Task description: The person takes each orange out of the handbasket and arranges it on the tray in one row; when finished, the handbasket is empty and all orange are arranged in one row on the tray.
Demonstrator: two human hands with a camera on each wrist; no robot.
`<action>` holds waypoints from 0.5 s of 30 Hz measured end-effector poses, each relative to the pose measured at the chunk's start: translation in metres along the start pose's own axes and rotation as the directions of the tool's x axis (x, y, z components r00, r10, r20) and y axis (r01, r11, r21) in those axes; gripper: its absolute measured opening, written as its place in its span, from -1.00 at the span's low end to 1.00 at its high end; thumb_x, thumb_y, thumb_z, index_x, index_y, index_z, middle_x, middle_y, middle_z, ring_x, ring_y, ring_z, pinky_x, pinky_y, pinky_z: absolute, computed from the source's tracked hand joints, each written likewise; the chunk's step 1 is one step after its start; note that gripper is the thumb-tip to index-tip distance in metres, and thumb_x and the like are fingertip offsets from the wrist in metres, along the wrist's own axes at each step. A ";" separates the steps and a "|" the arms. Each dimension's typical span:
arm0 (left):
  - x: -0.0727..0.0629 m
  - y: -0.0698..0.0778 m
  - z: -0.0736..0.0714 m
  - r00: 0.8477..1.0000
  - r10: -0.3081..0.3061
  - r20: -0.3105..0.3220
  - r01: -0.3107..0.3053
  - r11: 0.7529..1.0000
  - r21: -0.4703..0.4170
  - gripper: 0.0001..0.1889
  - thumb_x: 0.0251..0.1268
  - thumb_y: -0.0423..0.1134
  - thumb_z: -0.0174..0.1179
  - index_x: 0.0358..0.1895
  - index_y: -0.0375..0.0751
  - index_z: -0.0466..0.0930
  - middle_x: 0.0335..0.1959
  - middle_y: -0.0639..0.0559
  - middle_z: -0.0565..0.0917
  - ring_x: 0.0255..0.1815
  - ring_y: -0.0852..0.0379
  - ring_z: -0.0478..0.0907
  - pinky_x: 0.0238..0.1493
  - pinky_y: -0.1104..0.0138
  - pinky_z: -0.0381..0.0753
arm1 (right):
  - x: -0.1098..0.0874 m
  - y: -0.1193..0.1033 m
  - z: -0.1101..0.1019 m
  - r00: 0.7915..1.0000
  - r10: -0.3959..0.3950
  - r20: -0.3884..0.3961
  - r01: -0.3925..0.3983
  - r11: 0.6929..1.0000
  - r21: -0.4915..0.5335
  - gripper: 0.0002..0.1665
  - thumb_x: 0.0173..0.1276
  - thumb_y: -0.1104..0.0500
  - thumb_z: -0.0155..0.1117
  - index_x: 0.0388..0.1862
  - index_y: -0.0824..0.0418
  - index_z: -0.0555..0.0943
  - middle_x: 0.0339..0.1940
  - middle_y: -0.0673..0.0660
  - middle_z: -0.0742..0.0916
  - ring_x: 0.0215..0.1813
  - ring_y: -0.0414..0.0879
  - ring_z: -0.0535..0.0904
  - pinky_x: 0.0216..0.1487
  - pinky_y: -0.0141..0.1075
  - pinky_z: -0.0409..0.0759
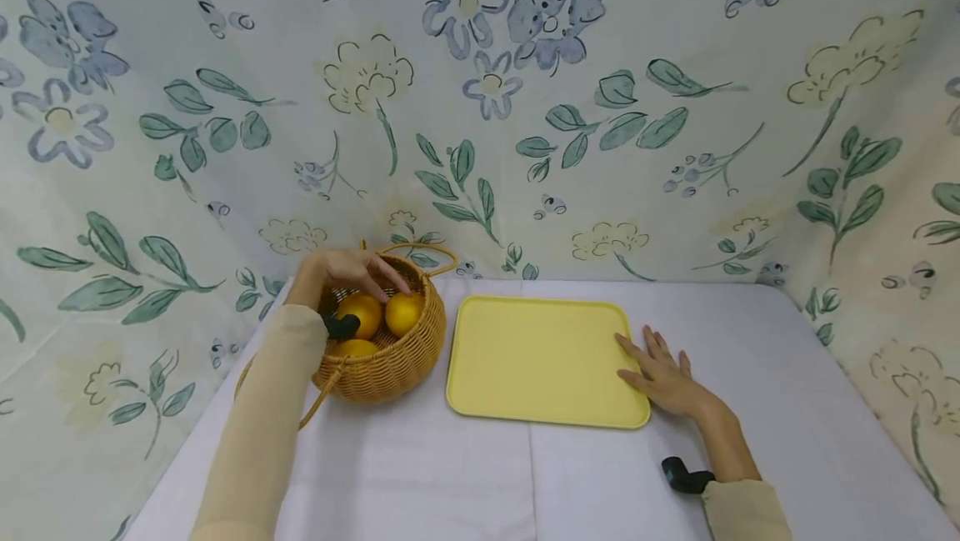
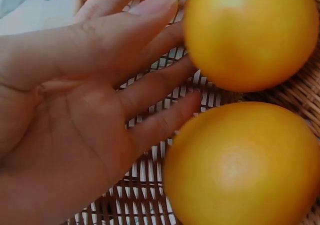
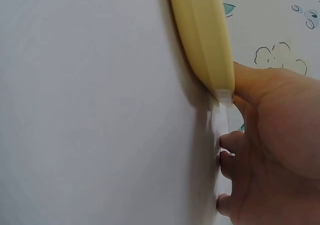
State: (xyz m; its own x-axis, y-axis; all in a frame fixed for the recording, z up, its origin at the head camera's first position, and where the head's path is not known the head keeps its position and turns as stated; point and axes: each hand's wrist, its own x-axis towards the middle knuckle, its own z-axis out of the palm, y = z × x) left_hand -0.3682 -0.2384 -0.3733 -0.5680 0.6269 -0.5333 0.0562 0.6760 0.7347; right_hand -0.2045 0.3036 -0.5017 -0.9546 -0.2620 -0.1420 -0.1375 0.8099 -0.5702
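My left hand (image 1: 348, 268) reaches over the rim into a wicker basket (image 1: 393, 370), which holds three oranges. Its fingertips are right at the rightmost orange (image 1: 404, 313). In the left wrist view the thumb and fingers extend toward the upper orange (image 2: 252, 37), and a lower orange (image 2: 242, 167) lies close beside the fingers. The other two oranges show as a left one (image 1: 363, 312) and a front one (image 1: 354, 348), partly covered. My right hand (image 1: 667, 378), fingers spread, rests at the right edge of a yellow tray (image 1: 540, 362); the thumb touches its rim in the right wrist view.
The tray lies flat on a table with a white cloth (image 1: 420, 474), right of the basket. Two thin looped handles (image 1: 442, 267) stick out from the basket's sides. A floral curtain (image 1: 480, 107) hangs behind the table and along its sides.
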 end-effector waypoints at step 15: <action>0.015 -0.012 0.010 0.998 -0.045 -0.047 0.045 0.999 -0.008 -0.66 0.41 -0.32 0.32 0.21 -0.15 0.72 0.37 -0.11 0.60 0.17 0.12 0.57 0.15 0.34 0.62 | 0.000 -0.003 0.000 1.000 0.016 -0.001 -0.016 1.000 -0.009 -0.14 0.60 -0.17 0.09 0.66 0.22 0.14 0.65 0.61 -0.15 0.64 0.59 -0.34 0.43 0.58 -0.54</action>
State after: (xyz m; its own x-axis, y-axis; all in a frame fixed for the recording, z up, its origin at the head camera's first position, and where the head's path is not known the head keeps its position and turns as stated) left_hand -0.3696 -0.2329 -0.3943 -0.6081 0.5767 -0.5456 0.0240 0.7003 0.7134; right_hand -0.2042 0.3011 -0.4996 -0.9569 -0.2486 -0.1504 -0.1246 0.8185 -0.5608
